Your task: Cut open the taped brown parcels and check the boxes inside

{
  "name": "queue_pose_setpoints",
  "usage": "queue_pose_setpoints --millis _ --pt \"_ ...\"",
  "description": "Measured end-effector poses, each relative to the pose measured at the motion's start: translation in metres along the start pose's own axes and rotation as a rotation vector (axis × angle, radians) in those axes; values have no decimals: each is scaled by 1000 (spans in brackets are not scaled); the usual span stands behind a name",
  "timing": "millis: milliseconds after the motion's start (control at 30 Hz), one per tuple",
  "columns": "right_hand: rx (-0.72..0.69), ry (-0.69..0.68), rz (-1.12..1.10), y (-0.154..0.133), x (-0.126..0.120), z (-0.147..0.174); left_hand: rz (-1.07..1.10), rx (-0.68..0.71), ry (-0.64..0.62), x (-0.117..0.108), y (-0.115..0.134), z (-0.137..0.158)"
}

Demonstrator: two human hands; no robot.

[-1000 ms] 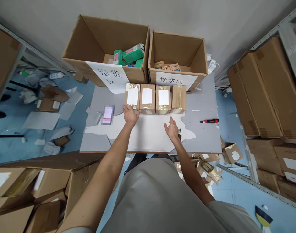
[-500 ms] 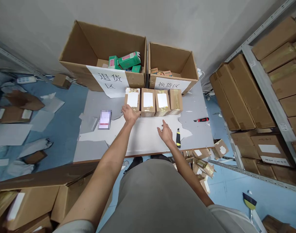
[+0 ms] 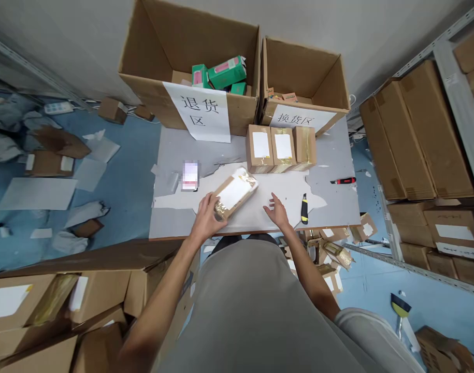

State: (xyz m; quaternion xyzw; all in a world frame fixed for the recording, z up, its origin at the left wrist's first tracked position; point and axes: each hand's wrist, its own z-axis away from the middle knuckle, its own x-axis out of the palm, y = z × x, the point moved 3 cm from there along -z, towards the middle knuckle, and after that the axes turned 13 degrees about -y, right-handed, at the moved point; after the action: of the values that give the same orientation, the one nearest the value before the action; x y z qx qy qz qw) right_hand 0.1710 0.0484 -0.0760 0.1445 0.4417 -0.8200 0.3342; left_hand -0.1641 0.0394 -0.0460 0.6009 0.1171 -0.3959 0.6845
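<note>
My left hand [image 3: 207,217] grips the near end of a small taped cardboard box [image 3: 237,192], which lies angled over the white sheet on the table and has a blank white label on top. My right hand [image 3: 276,211] is apart from the box, fingers spread, holding nothing. To its right lies a yellow-and-black utility knife [image 3: 304,208]. Three more small cardboard boxes [image 3: 282,149] stand in a row behind, two of them with white labels upward. A phone-like item with a pixelated screen [image 3: 190,175] rests left of the held box.
Two large open cartons stand at the table's back: the left carton [image 3: 143,96] holds green boxes, the right carton [image 3: 330,111] small orange ones. A red-and-black utility knife [image 3: 343,181] lies at the right. Shelving with cartons [image 3: 439,134] flanks the right side; a carton of boxes [image 3: 104,261] stands front left.
My left hand has taken the leftmost box out of the row and drawn it toward me, turning it at an angle. My right hand stays empty. The view has shifted.
</note>
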Motion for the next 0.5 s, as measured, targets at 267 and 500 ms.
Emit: queue_pose_setpoints --millis 267,500 --pt "5 35 -140 26 14 19 4 281 -400 40 -2 -28" --pt "116 99 -367 65 41 51 160 260 -304 70 -19 -28"
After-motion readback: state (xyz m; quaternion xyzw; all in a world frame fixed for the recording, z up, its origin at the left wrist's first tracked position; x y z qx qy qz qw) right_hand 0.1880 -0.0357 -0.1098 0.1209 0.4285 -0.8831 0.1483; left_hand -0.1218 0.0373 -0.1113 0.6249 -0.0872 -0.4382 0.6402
